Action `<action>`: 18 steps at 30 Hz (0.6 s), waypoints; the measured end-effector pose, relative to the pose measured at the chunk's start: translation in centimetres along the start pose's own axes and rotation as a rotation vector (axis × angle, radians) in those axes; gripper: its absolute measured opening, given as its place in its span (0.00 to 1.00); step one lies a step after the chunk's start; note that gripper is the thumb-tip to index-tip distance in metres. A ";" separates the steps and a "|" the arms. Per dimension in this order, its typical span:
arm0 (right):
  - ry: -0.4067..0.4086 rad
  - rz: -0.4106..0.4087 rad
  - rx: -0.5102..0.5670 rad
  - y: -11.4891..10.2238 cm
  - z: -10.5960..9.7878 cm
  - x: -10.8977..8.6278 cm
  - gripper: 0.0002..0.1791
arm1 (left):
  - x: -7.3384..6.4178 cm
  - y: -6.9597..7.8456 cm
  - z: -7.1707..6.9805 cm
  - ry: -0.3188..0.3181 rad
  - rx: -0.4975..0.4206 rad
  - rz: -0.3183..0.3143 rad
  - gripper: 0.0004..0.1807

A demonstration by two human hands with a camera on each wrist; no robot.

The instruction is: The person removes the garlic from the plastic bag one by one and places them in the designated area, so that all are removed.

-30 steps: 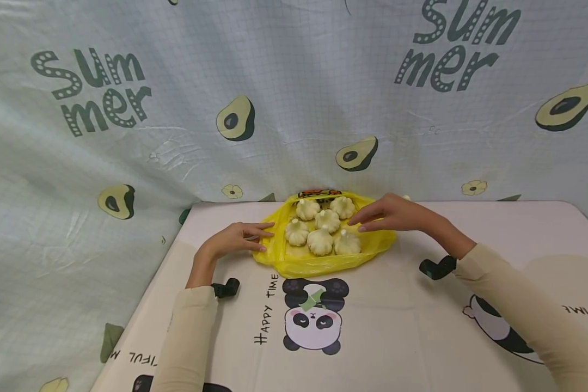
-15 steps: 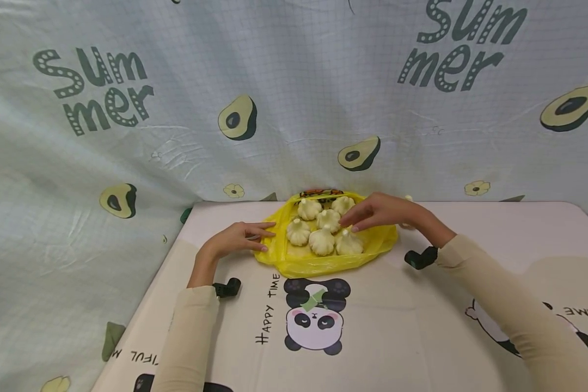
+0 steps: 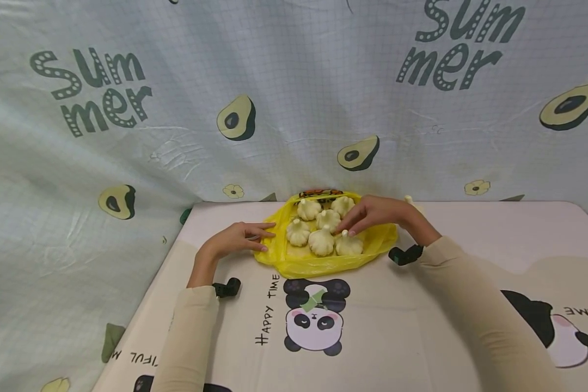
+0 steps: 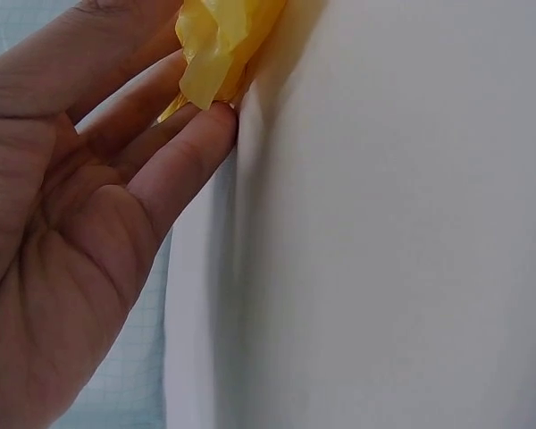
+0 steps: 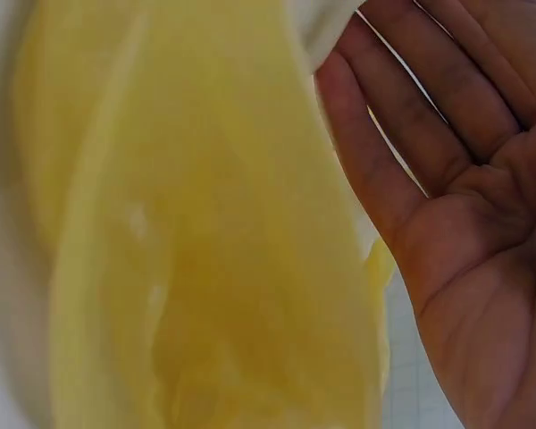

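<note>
Several pale garlic bulbs lie grouped on a yellow plastic bag (image 3: 323, 267) spread on the table. My left hand (image 3: 227, 239) rests its extended fingers on the bag's left edge; in the left wrist view the fingertips meet a crumpled corner of the yellow plastic (image 4: 219, 54). Over the bag's right part, my right hand (image 3: 374, 211) reaches down to the front right garlic bulb (image 3: 349, 245), thumb and fingertips on either side of its stem. The right wrist view has long, slightly bent fingers (image 5: 411, 116) reaching a pale bulb (image 5: 326, 27) at the top edge.
A pale pointed thing (image 3: 409, 200) shows partly behind my right wrist. The table's cover (image 3: 387, 337) carries panda prints, and a printed curtain (image 3: 294, 98) hangs close behind the bag. Black wrist cameras sit under both sleeves.
My right hand has moved left and down over the bag, onto the front right garlic bulb. My left hand and the bulbs keep their places.
</note>
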State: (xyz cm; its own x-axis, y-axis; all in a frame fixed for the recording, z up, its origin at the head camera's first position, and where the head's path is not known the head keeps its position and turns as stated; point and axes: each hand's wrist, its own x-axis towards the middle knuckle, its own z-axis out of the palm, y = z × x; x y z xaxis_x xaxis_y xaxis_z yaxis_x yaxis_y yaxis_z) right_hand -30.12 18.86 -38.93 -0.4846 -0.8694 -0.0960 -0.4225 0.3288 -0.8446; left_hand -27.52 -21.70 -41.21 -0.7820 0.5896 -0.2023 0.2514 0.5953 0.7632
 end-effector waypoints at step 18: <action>-0.046 0.005 0.072 0.3 0.2 0.5 0.16 | 0.1 -0.3 0.0 -0.001 -0.018 -0.005 0.24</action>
State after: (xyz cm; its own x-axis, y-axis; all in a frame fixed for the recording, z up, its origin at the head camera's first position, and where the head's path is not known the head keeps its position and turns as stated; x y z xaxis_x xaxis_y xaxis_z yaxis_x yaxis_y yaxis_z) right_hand -30.32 18.45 -39.36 -0.4500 -0.8844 -0.1235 -0.3627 0.3074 -0.8798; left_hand -27.65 -21.85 -41.40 -0.7824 0.5874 -0.2071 0.2374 0.5886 0.7728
